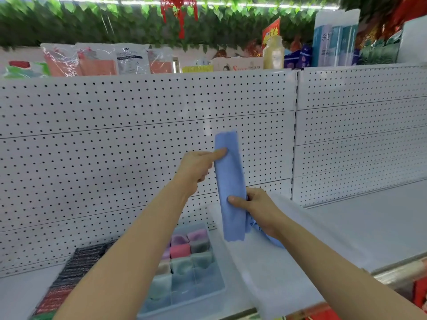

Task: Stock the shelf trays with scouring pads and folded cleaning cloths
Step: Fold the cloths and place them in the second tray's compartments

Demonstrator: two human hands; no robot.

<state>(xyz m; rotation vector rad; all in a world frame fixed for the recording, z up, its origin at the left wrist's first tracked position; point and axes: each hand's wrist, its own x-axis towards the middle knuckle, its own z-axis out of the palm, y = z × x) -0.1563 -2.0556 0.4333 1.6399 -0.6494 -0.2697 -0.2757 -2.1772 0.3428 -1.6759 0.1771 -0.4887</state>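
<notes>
Pegboard wall (115,139): biggest thing I've got in view, white with rows of black holes, fills the whole far side behind my hands.

Shelf (369,227): white deck running left to right under the pegboard; the right stretch is bare white surface.

Top ledge: way up at the far edge there's a row of packaged goods (97,61) and a yellowish bottle (273,53), with green fake leaves (69,21) hanging above. All pretty blurry tbh.

Clear tray (217,269): see-through plastic bin sitting on the shelf, near centre, just under my arms. It's packed with folded cloths (182,257) in pink, purple, grey-green and blue, stood in tight rows.

Scouring pads (76,271): dark black ones stacked in a row left of the tray, with red ones nearer to me. Partly hidden by my left arm.

Blue cloth (228,181): folded into a long strip, held up in the air in front of the pegboard, above the right end of the tray. Its lower part bunches up behind my right hand.

Left hand (196,165): pinching the strip near its top edge, thumb in front.

Right hand (256,206): gripping it lower down, thumb across the front, fingers curled behind.
</notes>
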